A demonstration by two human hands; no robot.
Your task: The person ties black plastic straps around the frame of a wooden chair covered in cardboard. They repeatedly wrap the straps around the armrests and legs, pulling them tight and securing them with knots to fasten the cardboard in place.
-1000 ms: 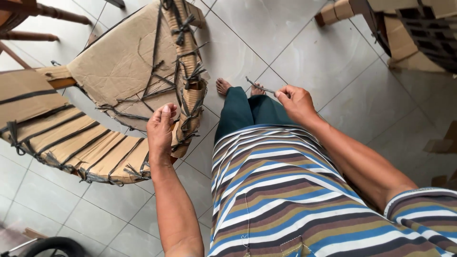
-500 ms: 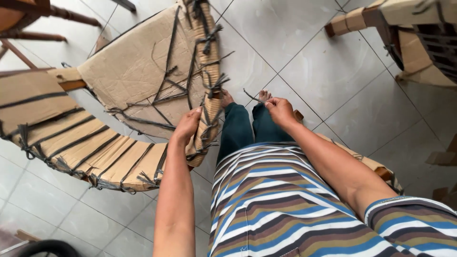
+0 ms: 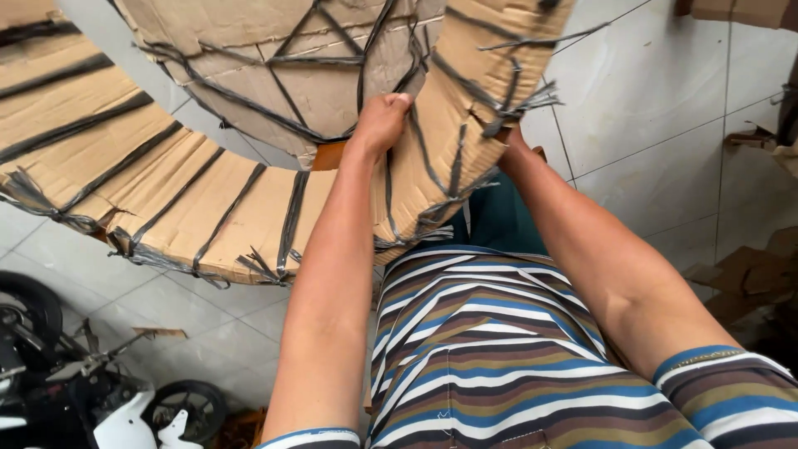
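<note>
The curved brown cardboard-wrapped piece bound with black straps [image 3: 249, 208] has been drawn closer; the left hand [image 3: 381, 125] is clamped on its edge, the right hand's grip is hidden behind it.

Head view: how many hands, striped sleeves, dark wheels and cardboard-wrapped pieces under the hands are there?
Hands: 2, left hand, right hand partly hidden
Striped sleeves: 2
Dark wheels: 2
Cardboard-wrapped piece: 1
Total: 7

Both hands — left hand [image 3: 381, 123] foremost — grip cardboard-wrapped furniture [image 3: 249, 125].
</note>
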